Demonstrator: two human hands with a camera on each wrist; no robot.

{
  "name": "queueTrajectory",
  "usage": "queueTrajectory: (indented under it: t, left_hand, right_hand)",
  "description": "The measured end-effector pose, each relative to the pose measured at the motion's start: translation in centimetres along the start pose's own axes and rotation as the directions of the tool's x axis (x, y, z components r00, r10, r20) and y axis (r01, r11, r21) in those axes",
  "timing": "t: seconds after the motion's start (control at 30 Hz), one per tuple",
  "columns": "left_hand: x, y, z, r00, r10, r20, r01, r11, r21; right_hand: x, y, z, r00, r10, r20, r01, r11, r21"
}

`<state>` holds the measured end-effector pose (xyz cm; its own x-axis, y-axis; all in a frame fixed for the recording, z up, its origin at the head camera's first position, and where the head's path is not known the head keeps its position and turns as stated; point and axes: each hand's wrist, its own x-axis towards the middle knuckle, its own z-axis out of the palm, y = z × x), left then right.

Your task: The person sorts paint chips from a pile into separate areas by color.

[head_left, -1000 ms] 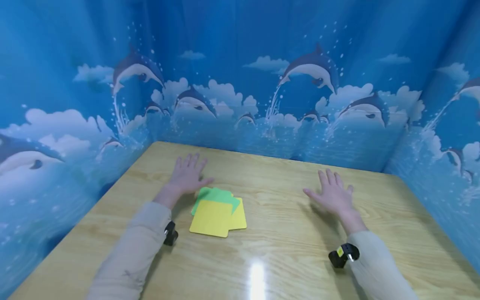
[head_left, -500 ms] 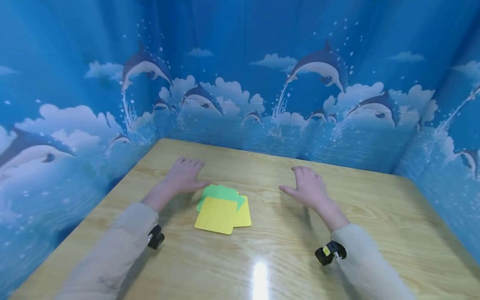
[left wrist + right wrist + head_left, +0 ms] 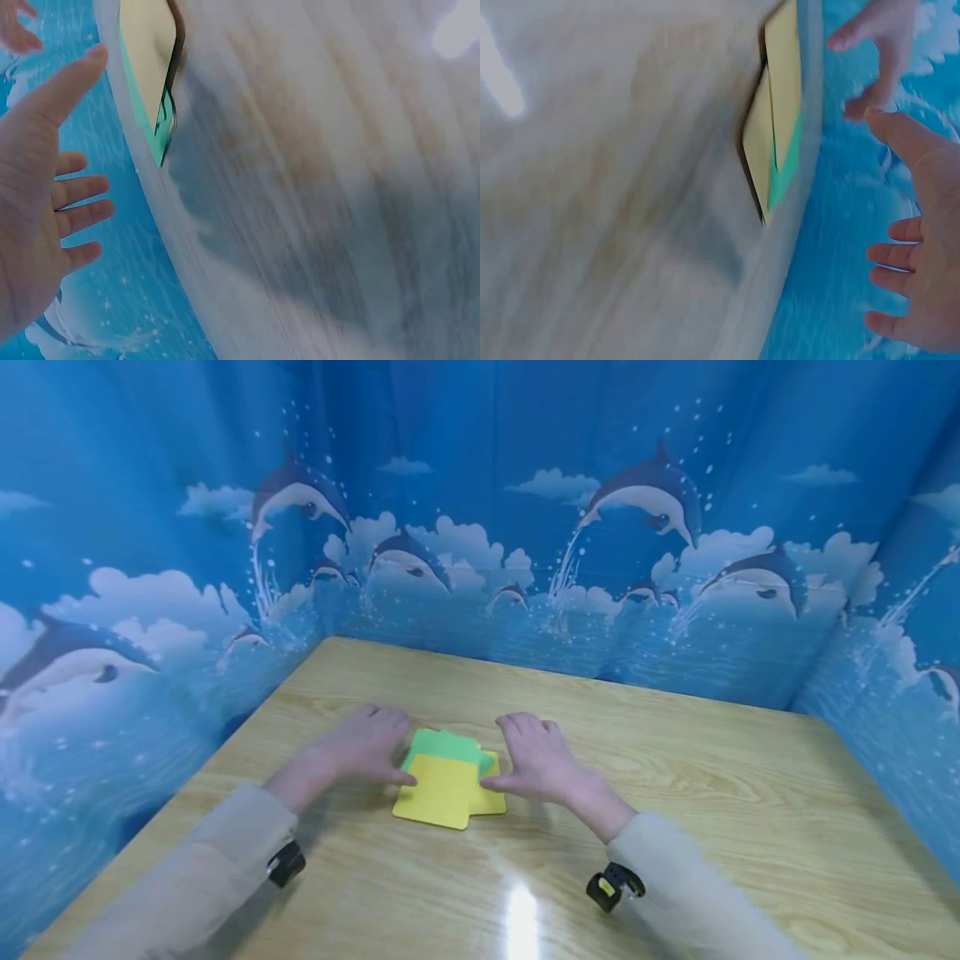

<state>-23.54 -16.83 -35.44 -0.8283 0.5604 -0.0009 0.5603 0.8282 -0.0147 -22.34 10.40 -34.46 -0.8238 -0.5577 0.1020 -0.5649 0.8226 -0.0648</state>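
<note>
A loose pile of flat square cards lies on the wooden table (image 3: 637, 760), left of its middle. On top is a yellow card (image 3: 438, 787); a green card (image 3: 450, 745) and another yellow card (image 3: 489, 797) stick out from beneath it. My left hand (image 3: 367, 747) hovers at the pile's left side, thumb toward the yellow card. From the other side my right hand (image 3: 540, 760) faces it, its thumb near the right edge. In the wrist views both hands appear above the table, fingers relaxed, holding nothing. The lower cards are partly hidden.
A blue curtain (image 3: 465, 468) printed with dolphins and clouds stands round the table's back and sides. A bright light reflection (image 3: 521, 918) shows on the table near the front. Dark cameras are strapped to both wrists.
Both hands were spread wide apart. They have come in toward the pile, the right hand moving far to the left, with fingers more bent. The cards appear unmoved on the table.
</note>
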Motion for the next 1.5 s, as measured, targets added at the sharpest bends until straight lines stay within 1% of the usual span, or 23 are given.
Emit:
queueTrajectory:
  t: [0.13,0.27,0.37,0.47,0.6,0.73,0.87,1.03,1.13,1.2,1.37,1.5]
  left_hand:
    - [-0.3,0.8,0.4,0.998,0.049,0.042,-0.049,0.999,-0.007]
    - [-0.4,1.4,0.9,0.994,0.098,0.055,-0.097,0.995,-0.012]
    - [-0.4,1.6,1.3,0.990,0.119,0.073,-0.118,0.993,-0.023]
    - [-0.3,1.8,1.6,0.987,0.122,0.107,-0.119,0.992,-0.037]
    - [-0.3,1.9,1.9,0.980,0.154,0.125,-0.150,0.988,-0.045]
    - [-0.2,1.9,2.1,0.977,0.175,0.124,-0.170,0.984,-0.049]
    - [-0.2,1.8,2.1,0.976,0.183,0.117,-0.179,0.983,-0.046]
    - [-0.1,1.7,2.3,0.975,0.204,0.089,-0.201,0.979,-0.037]
    - [-0.1,1.7,2.2,0.974,0.217,0.069,-0.215,0.976,-0.037]
    - [0.1,1.7,2.0,0.972,0.230,0.041,-0.229,0.973,-0.036]
    - [1.3,1.9,1.1,0.970,0.242,-0.033,-0.241,0.970,0.008]
    - [2.6,2.5,0.3,0.971,0.234,-0.051,-0.232,0.972,0.043]
  right_hand:
    - [0.5,-1.7,1.3,0.997,-0.062,0.043,0.065,0.997,-0.051]
    - [0.9,-3.0,2.6,0.990,-0.103,0.097,0.112,0.990,-0.090]
    - [1.1,-3.6,3.2,0.983,-0.104,0.150,0.120,0.988,-0.099]
    - [1.2,-3.9,3.7,0.977,-0.106,0.185,0.130,0.984,-0.122]
    - [1.4,-3.8,4.1,0.974,-0.099,0.202,0.132,0.978,-0.160]
    - [1.4,-3.7,4.3,0.973,-0.079,0.219,0.115,0.981,-0.157]
    - [1.5,-3.7,4.3,0.971,-0.078,0.227,0.115,0.981,-0.154]
    - [1.6,-3.7,4.2,0.969,-0.099,0.226,0.136,0.978,-0.158]
    - [1.6,-3.7,4.0,0.966,-0.110,0.232,0.147,0.978,-0.149]
    - [1.6,-3.5,3.9,0.968,-0.112,0.224,0.145,0.980,-0.138]
    - [1.5,-2.4,2.8,0.981,-0.106,0.164,0.126,0.985,-0.119]
    - [1.2,-0.8,1.6,0.986,-0.098,0.139,0.113,0.988,-0.104]
